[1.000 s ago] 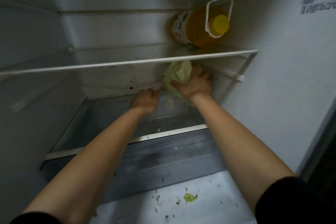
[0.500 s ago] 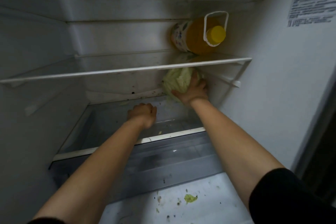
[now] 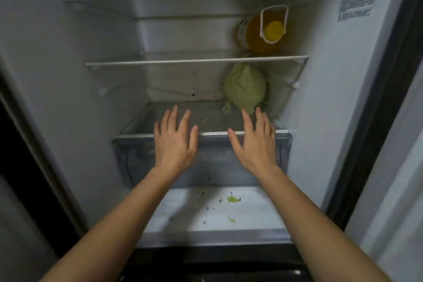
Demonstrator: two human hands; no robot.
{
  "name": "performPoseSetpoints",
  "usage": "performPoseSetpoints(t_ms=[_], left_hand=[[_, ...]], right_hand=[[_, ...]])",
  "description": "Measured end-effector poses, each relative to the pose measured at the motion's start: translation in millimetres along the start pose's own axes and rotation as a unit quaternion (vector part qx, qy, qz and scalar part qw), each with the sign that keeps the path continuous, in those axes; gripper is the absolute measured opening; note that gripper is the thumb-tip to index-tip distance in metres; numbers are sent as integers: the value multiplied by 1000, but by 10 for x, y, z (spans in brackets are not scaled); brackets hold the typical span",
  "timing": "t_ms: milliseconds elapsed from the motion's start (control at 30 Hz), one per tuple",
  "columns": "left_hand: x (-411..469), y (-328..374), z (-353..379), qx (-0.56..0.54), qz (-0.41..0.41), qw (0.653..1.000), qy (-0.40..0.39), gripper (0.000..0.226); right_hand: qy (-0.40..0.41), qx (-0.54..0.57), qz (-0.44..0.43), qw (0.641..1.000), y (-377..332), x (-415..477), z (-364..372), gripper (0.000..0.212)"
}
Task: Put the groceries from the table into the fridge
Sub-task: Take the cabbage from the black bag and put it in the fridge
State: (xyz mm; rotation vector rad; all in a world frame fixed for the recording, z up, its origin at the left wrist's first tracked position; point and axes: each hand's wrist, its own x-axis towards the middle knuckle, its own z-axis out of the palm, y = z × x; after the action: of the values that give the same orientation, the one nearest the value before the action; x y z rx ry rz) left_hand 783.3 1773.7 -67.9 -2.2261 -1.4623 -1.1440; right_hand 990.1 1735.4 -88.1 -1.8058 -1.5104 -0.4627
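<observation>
From the head camera we look into the open fridge [image 3: 320, 121]. The cabbage [image 3: 245, 88] sits at the back right of the lower glass shelf [image 3: 212, 133], close to the right wall and under the middle shelf [image 3: 183, 61]. On that middle shelf, right above it, an oil bottle [image 3: 258, 32] with a yellow cap lies on its side.

The change is in the hands. Half a second ago the right hand was pressed on the cabbage deep in the corner, and the left hand hung curled over the shelf. Now both have drawn back to the shelf's front edge. The left hand [image 3: 175, 144] is flat with its fingers [image 3: 171, 119] straight and spread wide, holding nothing. The right hand [image 3: 254, 146] is the same, spread and empty. Its fingertips overlap the cabbage's lower edge in the picture, and we cannot tell whether they touch it, though the hand looks nearer to us.

The cabbage has stayed where it was pushed and leans on nothing we can see. We judge this item as stowed and the release as finished. Green leaf scraps [image 3: 233, 199] lie on the ledge below the clear drawer [image 3: 215, 162]. The surface with the other groceries is out of view, so we cannot say how many remain. The likely next move is to withdraw both arms and go back for another item.
</observation>
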Motion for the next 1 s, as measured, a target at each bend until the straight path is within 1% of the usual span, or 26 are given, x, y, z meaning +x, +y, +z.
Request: performPoseSetpoints(t_ms=[100,200,333,500,633,700,767,833,933,1000], left_hand=[[-545,-53,-153,41,-23,999,1,56],[-1076,-183,-323,86,-20,996,-14,55],[-1538,-269,-767,110,-20,994,-19,56],[-2028,-302,-1627,110,6,993,40,56],[-2782,-534,-2520,101,31,992,64,55],[-3243,-777,-3017,122,30,989,74,53],[-3693,-1088,-3531,153,9,986,71,53],[-4127,-1463,-4057,189,-33,980,60,54],[-4729,-2038,-4841,246,-123,961,37,56],[-5114,-2364,-5314,282,-182,941,40,57]], right_hand=[[-9,0,-38,999,-114,-308,37,72],[-26,11,-66,997,-253,-682,31,73],[-44,29,-90,995,-579,-1102,-100,76],[-16,62,-118,991,-1237,-1497,-486,77],[11,103,-136,985,-1985,-2043,-775,77],[22,124,-144,981,-2438,-2433,-903,76],[24,153,-153,976,-2966,-2827,-1018,77],[9,177,-188,966,-3558,-3200,-1112,79],[-13,204,-262,943,-4465,-3709,-1200,79],[-28,237,-299,924,-5042,-4034,-1221,78]])
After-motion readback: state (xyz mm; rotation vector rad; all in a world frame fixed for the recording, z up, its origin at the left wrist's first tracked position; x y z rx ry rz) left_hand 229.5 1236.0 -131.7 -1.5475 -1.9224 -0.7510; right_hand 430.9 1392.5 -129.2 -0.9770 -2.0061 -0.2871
